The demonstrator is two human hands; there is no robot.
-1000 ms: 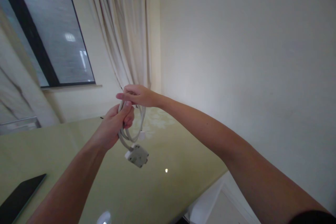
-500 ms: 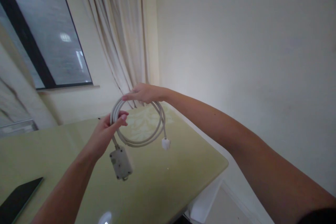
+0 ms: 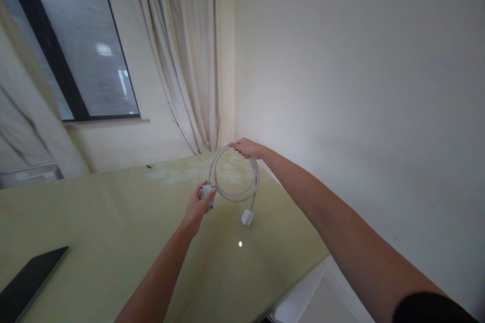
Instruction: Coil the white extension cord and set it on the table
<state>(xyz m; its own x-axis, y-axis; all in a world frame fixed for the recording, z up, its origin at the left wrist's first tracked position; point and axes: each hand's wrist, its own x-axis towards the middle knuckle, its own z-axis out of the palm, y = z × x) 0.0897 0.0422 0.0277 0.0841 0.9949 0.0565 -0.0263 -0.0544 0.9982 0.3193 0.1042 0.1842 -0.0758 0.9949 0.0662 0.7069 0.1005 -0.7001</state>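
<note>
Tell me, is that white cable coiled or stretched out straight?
Coiled: the white cable hangs in round loops from the right hand, its plug dangling below.

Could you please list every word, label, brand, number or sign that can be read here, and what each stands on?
None can be read.
White block in the left hand: any markings are too small and blurred to read.
White plug on the cable: likewise, nothing legible.

2 curtains (image 3: 189, 60) flank the window (image 3: 89, 45) behind the table (image 3: 106, 232); the plug (image 3: 247, 217) hangs right of the box (image 3: 206, 192).
</note>
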